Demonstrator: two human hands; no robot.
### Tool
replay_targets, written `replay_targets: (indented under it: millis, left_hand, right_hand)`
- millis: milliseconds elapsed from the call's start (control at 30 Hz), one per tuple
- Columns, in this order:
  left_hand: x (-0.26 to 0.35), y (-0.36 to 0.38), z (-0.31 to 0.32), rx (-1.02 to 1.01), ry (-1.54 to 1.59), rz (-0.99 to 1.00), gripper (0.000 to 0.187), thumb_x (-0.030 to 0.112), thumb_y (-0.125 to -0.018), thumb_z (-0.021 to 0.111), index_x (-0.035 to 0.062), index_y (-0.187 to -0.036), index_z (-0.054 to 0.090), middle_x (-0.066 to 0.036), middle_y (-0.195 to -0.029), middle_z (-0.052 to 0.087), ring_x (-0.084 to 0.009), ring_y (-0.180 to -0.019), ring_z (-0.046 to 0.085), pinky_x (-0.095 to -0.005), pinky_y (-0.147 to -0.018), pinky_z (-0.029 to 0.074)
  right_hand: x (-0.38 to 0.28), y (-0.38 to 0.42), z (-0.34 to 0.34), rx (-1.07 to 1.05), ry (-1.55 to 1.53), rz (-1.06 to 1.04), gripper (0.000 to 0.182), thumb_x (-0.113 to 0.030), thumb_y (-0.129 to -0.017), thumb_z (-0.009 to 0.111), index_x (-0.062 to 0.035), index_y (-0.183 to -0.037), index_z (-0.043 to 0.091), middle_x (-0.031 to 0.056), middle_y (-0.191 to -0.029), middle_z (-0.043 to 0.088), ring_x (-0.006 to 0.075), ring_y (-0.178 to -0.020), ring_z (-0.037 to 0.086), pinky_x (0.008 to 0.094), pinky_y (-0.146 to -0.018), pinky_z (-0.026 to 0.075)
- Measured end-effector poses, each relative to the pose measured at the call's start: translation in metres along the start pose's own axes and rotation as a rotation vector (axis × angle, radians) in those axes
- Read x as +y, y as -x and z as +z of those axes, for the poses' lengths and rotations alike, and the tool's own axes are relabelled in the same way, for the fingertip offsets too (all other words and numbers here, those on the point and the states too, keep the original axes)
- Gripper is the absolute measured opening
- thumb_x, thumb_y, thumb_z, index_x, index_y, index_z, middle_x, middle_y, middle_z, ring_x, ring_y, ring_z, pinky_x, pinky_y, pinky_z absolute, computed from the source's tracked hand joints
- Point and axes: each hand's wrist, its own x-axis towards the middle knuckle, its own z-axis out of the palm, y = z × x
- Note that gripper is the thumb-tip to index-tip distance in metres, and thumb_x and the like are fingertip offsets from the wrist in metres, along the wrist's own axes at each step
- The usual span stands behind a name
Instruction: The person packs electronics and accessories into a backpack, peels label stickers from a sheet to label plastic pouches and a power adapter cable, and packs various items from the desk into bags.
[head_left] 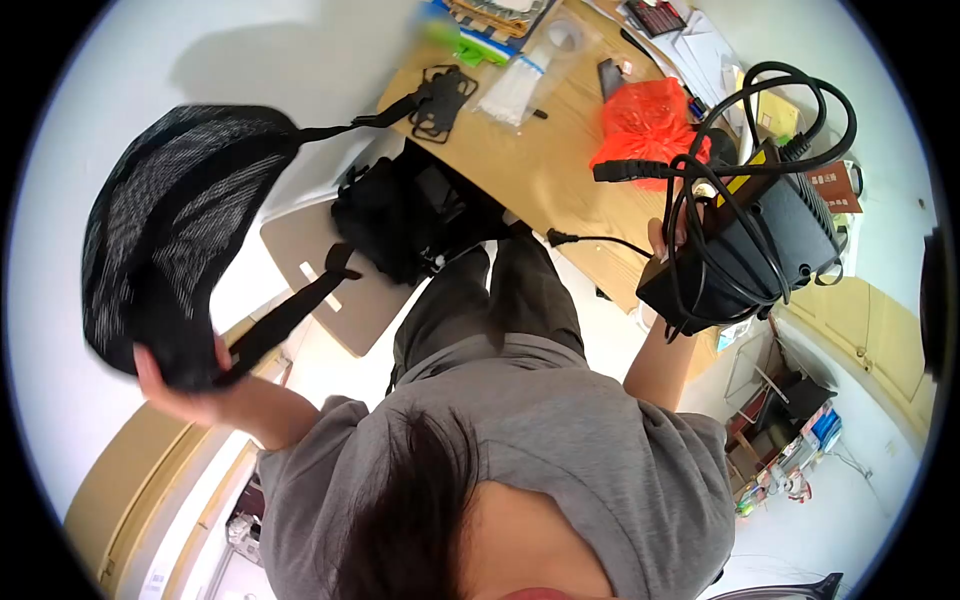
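Head view: left hand [190,400] pinches a mesh support [190,185], which stretches forward. Right hand [672,232] clasps a power brick [798,212] (cord [848,125] looped around).

Looks like a lived-in room at home here: a cluttered wooden desk [520,150], pale walls, yellow cabinets [865,320], a crowded shelf beyond.

So the light wood-grain desk [530,170] sits right by a plain white wall [330,50], with a flat beige-grey seat [345,315] just left of it. Pale, bright floor [605,325] below, and some cream-yellow panelled cabinet doors [870,325] over right of the desk.
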Motion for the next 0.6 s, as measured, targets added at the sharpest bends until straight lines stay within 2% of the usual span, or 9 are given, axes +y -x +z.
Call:
replay_targets:
  millis: [133,200,367,433,467,500,533,567,600]
  left_hand:
    - [0.021,0.019,-0.090,0.166,0.026,0.051,0.044,0.024,-0.073,0.058,-0.0014,-0.108,0.055,-0.023,-0.092,0.059,-0.0250,-0.066,0.056,-0.0265,-0.047,0.042]
    - [0.028,0.024,-0.123,0.243,0.026,0.102,0.047,0.023,-0.071,0.058,-0.0035,-0.109,0.055,-0.025,-0.095,0.058,-0.0266,-0.073,0.058,-0.0270,-0.054,0.045]
    - [0.015,0.035,-0.155,0.370,0.045,0.273,0.056,0.020,-0.064,0.059,-0.0088,-0.112,0.055,-0.028,-0.102,0.058,-0.0308,-0.090,0.061,-0.0282,-0.072,0.053]
    - [-0.016,0.052,-0.111,0.225,-0.155,0.362,0.051,0.009,-0.068,0.057,-0.0100,-0.114,0.053,-0.023,-0.107,0.059,-0.0283,-0.090,0.061,-0.0362,-0.079,0.052]
    - [-0.039,0.058,-0.123,0.096,-0.414,0.326,0.046,-0.001,-0.068,0.057,-0.0089,-0.114,0.053,-0.018,-0.106,0.060,-0.0273,-0.090,0.061,-0.0377,-0.080,0.052]
    - [-0.095,0.057,-0.157,0.004,-0.769,0.485,0.042,-0.003,-0.070,0.061,-0.0076,-0.111,0.057,-0.014,-0.101,0.062,-0.0237,-0.087,0.061,-0.0347,-0.078,0.051]
    - [-0.123,0.054,-0.141,-0.324,-0.783,0.521,0.032,-0.002,-0.067,0.065,-0.0036,-0.098,0.062,-0.011,-0.091,0.063,-0.0215,-0.081,0.061,-0.0337,-0.071,0.051]
    - [-0.140,0.055,-0.106,-0.592,-0.812,0.660,0.015,0.007,-0.065,0.067,0.0050,-0.074,0.055,-0.010,-0.080,0.058,-0.0268,-0.070,0.057,-0.0352,-0.058,0.045]
    - [-0.186,0.065,-0.106,-0.735,-1.011,0.541,0.015,0.010,-0.065,0.067,0.0086,-0.073,0.054,-0.006,-0.083,0.054,-0.0263,-0.075,0.056,-0.0376,-0.056,0.046]
  right_hand:
    - [0.037,-0.014,0.031,0.073,-0.051,-0.142,0.041,-0.045,-0.086,0.048,-0.0065,-0.096,0.058,0.0083,-0.077,0.050,0.0211,-0.067,0.049,0.0354,-0.053,0.038]
    - [0.045,-0.015,0.040,0.123,0.000,-0.109,0.041,-0.046,-0.086,0.047,-0.0085,-0.101,0.057,0.0067,-0.079,0.051,0.0209,-0.073,0.049,0.0357,-0.054,0.039]
    - [0.075,-0.036,0.059,0.120,-0.151,-0.069,0.043,-0.046,-0.085,0.048,-0.0086,-0.103,0.057,0.0066,-0.082,0.052,0.0218,-0.078,0.049,0.0358,-0.054,0.039]
    - [0.090,-0.039,0.049,0.121,-0.135,-0.010,0.045,-0.045,-0.083,0.049,-0.0080,-0.107,0.055,0.0086,-0.087,0.054,0.0229,-0.079,0.049,0.0373,-0.056,0.040]
    - [0.098,-0.040,0.035,0.074,-0.108,0.025,0.047,-0.044,-0.082,0.051,-0.0075,-0.110,0.054,0.0101,-0.091,0.055,0.0238,-0.081,0.049,0.0383,-0.058,0.041]
    - [0.105,-0.042,0.022,0.027,-0.079,0.059,0.049,-0.044,-0.080,0.052,-0.0071,-0.112,0.053,0.0115,-0.095,0.056,0.0247,-0.083,0.049,0.0393,-0.059,0.041]
    - [0.119,-0.041,0.027,0.170,-0.080,0.027,0.048,-0.039,-0.077,0.055,-0.0064,-0.113,0.052,0.0120,-0.098,0.056,0.0265,-0.087,0.051,0.0408,-0.064,0.043]
    - [0.134,-0.043,0.036,0.311,-0.079,-0.007,0.049,-0.034,-0.075,0.059,-0.0057,-0.114,0.051,0.0125,-0.101,0.057,0.0283,-0.091,0.052,0.0422,-0.069,0.046]
    - [0.149,-0.046,0.048,0.453,-0.077,-0.043,0.050,-0.030,-0.072,0.062,-0.0051,-0.114,0.051,0.0129,-0.104,0.057,0.0301,-0.095,0.053,0.0437,-0.074,0.048]
